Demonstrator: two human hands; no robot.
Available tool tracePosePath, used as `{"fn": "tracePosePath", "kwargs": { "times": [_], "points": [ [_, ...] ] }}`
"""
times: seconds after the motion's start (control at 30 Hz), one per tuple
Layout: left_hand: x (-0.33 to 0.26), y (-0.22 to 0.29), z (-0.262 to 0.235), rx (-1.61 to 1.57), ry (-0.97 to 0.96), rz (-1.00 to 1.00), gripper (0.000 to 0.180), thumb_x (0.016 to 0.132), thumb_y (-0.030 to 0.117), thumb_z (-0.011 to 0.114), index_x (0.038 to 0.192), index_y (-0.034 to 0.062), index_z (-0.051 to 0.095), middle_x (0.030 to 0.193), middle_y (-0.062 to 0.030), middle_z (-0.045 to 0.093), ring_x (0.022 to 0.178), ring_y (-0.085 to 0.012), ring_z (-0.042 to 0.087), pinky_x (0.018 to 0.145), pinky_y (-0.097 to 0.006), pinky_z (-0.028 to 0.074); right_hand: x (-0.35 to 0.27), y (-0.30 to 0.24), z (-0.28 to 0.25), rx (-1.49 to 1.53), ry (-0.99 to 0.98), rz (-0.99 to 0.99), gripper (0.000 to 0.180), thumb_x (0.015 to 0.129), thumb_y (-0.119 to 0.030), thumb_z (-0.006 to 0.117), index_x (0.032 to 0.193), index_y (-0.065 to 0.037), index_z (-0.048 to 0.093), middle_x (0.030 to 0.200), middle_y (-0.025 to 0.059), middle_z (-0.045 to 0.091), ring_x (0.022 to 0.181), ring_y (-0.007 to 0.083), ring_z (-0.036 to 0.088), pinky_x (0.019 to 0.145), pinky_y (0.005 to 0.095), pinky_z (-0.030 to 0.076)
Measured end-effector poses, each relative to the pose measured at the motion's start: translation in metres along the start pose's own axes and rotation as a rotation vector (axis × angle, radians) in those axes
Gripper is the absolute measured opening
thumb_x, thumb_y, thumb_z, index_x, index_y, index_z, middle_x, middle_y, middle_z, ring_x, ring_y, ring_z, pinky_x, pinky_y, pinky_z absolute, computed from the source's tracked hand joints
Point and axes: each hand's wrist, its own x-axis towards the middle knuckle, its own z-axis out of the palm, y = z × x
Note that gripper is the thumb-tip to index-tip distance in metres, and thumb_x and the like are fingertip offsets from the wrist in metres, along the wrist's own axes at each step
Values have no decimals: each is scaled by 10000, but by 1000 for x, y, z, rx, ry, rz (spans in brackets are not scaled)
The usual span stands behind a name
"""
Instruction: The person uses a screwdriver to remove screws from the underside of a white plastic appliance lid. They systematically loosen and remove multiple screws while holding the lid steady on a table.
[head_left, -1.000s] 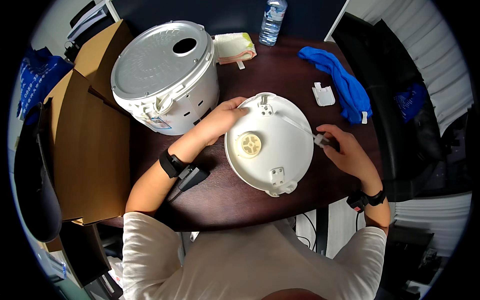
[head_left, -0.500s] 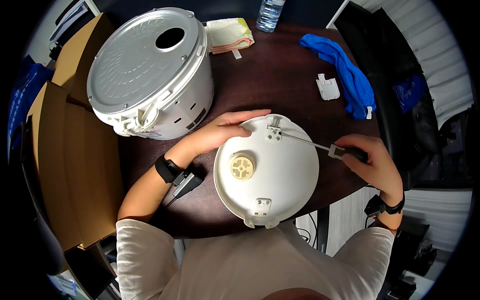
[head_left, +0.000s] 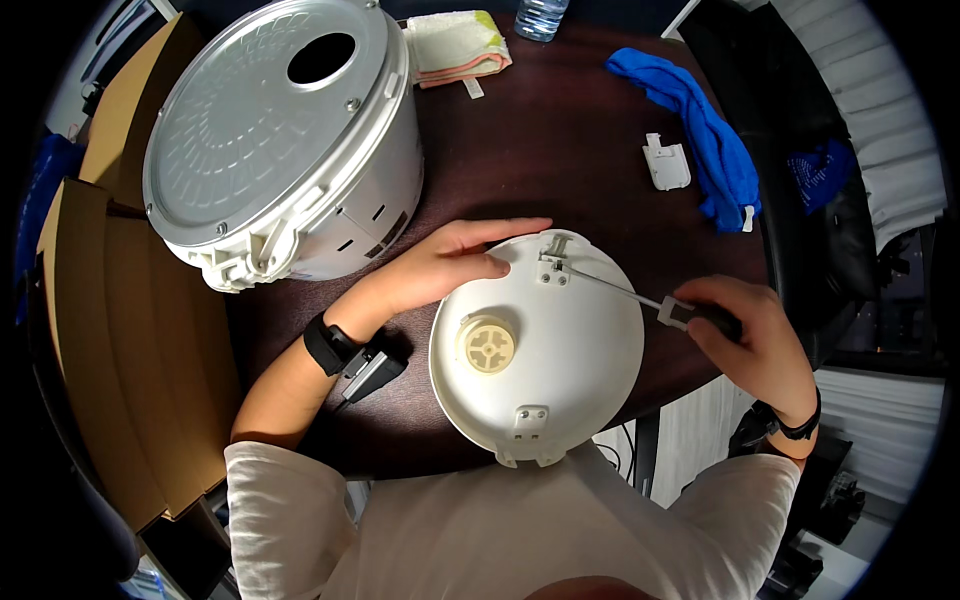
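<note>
Holding the screwdriver (head_left: 640, 297) closed in our right hand (head_left: 752, 335), shaft pointing left-up at the white lid's (head_left: 540, 350) hinge bracket (head_left: 553, 262); our left hand (head_left: 455, 262) rests open on the lid.

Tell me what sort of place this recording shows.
Likely a home or office desk used for repairs: a dark wooden table, brown cardboard boxes beside it, and a dismantled white rice cooker body.
</note>
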Motion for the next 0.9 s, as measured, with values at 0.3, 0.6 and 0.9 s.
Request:
{"fn": "tracePosePath", "kwargs": {
  "times": [0.3,0.6,0.9],
  "points": [
    [1,-3,1,0,6,28,528,852,-18,440,1375,47,414,1160,-87,606,976,-93,581,879,-241,449,7,-25,-2,-185,-49,-65,188,778,-32,592,953,34,578,842,175,625,735,336,616,646,371,480],
    [-1,-3,1,-9,15,15,553,811,-13,434,1363,27,427,1208,-98,588,1029,-113,567,912,-250,429,44,-78,-10,-617,-318,-80,123,786,-91,590,878,-9,588,811,138,632,750,332,595,675,395,470],
    [0,-6,-1,-28,24,38,505,851,-28,434,1353,21,435,1175,-87,606,1003,-99,582,887,-244,448,52,-74,-17,-596,-398,-59,127,792,-97,585,879,-5,593,811,122,636,748,303,620,658,375,483]
  ]
}}
